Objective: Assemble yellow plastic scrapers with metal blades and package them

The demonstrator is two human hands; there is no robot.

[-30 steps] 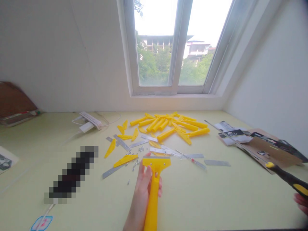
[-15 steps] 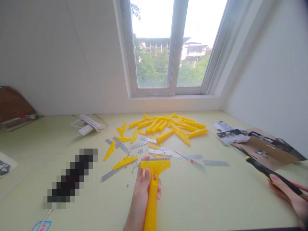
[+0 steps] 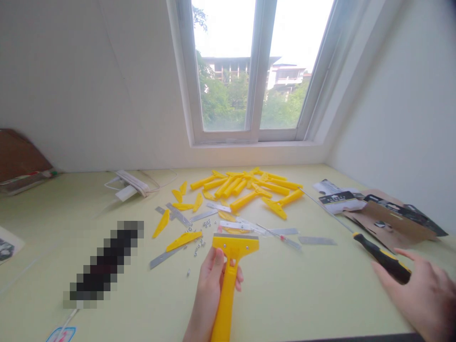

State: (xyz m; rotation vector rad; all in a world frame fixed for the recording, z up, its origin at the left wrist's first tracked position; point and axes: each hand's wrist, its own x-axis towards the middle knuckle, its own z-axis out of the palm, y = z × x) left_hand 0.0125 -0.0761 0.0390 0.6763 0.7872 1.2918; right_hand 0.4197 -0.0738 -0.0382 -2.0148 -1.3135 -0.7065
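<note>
A yellow scraper (image 3: pixel 228 285) with a metal blade along its head is in my left hand (image 3: pixel 210 275). My thumb presses just below the left of the head, with fingers curled behind the neck. Two screws show on the head. On the right, a long screwdriver (image 3: pixel 383 256) with a black and yellow handle lies on the table, its shaft pointing at the heap of scrapers. Around the end of that handle my right hand (image 3: pixel 423 289) is open, thumb and index finger apart on either side. Whether the palm touches the handle cannot be seen.
Several yellow scraper handles (image 3: pixel 242 185) are heaped below the window. Loose yellow head pieces (image 3: pixel 183 241), flat blades (image 3: pixel 317 241), small screws (image 3: pixel 206 222) and a thin screwdriver (image 3: pixel 280 236) lie mid-table. Cardboard packaging (image 3: pixel 395 221) is at right, a power strip (image 3: pixel 132 183) at left.
My right hand has loosened from the screwdriver, its fingers now spread, and the screwdriver has shifted left onto the table. The scraper in my left hand has moved slightly right.
</note>
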